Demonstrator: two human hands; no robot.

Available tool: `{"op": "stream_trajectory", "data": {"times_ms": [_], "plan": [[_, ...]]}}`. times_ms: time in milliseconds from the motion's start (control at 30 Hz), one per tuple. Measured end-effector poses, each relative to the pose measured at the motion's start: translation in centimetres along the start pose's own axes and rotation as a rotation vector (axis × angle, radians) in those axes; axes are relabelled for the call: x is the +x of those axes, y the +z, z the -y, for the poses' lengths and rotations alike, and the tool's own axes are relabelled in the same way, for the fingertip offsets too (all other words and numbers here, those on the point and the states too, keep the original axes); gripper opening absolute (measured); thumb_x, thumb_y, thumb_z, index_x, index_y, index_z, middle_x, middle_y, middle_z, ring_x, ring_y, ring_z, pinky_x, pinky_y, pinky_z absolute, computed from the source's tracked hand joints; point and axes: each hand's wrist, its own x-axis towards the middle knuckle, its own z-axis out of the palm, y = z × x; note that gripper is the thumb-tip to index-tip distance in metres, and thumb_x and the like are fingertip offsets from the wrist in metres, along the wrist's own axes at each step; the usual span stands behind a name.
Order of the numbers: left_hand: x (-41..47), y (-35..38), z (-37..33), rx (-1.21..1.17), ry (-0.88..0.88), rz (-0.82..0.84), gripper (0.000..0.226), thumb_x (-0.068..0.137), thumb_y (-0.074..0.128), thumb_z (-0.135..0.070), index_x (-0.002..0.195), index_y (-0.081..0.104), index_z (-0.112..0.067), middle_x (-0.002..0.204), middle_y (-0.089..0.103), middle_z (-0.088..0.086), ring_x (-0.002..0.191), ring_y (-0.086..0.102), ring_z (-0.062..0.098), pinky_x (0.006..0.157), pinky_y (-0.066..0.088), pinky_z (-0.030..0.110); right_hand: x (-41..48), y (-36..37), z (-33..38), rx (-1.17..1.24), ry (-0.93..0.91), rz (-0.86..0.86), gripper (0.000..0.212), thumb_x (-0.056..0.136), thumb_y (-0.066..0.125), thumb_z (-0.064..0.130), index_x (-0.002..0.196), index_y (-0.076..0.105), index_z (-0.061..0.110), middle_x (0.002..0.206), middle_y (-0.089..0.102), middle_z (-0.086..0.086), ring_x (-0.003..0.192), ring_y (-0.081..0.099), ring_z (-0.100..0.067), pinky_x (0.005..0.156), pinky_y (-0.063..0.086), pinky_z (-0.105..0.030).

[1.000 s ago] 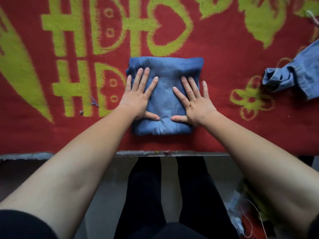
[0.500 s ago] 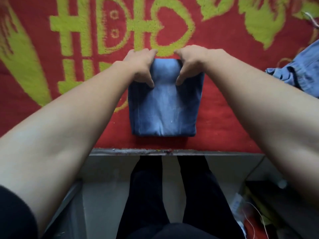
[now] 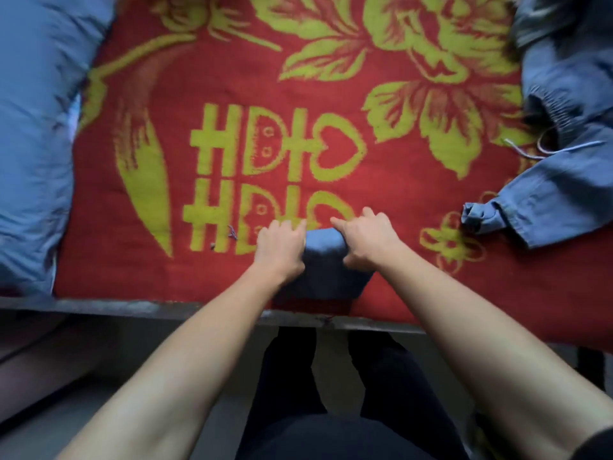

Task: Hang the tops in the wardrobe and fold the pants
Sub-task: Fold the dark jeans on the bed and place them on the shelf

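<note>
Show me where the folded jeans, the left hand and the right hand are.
folded jeans (image 3: 323, 277): head view, bare denim between the wrists.
left hand (image 3: 280, 249): head view, back of the hand.
right hand (image 3: 370, 242): head view, back of the hand.

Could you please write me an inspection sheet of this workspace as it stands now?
Surface: red blanket with yellow-green flower pattern, spread to a metal bed edge.
Job's things: folded jeans near the front edge; blue drawstring pants unfolded at right.
Clutter: blue pillow at left; loose blue thread on the blanket.
Grippers: left hand and right hand both grip the jeans' far end.
Cables: nothing seen.
Surroundings: grey floor and dark trouser legs below the edge.
</note>
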Motion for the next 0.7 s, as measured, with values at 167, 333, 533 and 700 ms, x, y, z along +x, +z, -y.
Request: {"op": "stream_trajectory", "data": {"times_ms": [167,333,533,700], "plan": [[-5.3,-6.5,1.2,0.063,-0.147,-0.269,0.085,0.077,0.060,-0.028,0.153,0.022,-0.019,0.114,0.056,0.007,0.102,0.053,0.030,0.079,0.042,0.038,-4.5,-6.3,1.6,-0.059,-0.064,-0.330,0.098,0.068,0.071,0.044,0.152,0.025,0.025,0.114,0.067,0.002,0.109,0.051,-0.030,0.080,0.038,-0.039],[-12.0,-12.8,1.7,0.046,-0.342,-0.547,0.075,0.071,0.065,-0.023,0.143,0.045,-0.015,0.103,0.061,0.011,0.092,0.056,0.034,0.073,0.044,0.039,-8.9,-13.4,3.5,-0.090,-0.217,-0.634,0.092,0.072,0.065,0.029,0.154,0.025,0.019,0.113,0.065,-0.003,0.115,0.054,-0.029,0.105,0.033,-0.052],[-22.9,-14.8,-0.8,0.065,-0.598,-0.723,0.039,0.077,0.062,-0.018,0.115,0.068,-0.023,0.095,0.059,0.009,0.087,0.056,0.034,0.069,0.044,0.040,-15.6,-16.0,7.1,-0.125,-0.520,-0.777,0.074,0.078,0.057,0.030,0.149,0.036,0.026,0.122,0.060,-0.002,0.115,0.055,-0.029,0.101,0.037,-0.048],[-33.9,-13.4,-1.7,0.039,-0.872,-0.738,0.030,0.078,0.062,-0.016,0.106,0.070,-0.024,0.097,0.057,0.010,0.092,0.055,0.035,0.072,0.045,0.041,-21.6,-15.5,13.6,-0.152,-0.800,-0.802,0.068,0.074,0.060,0.055,0.135,0.047,0.027,0.118,0.062,-0.002,0.112,0.057,-0.029,0.093,0.041,-0.045]]}}
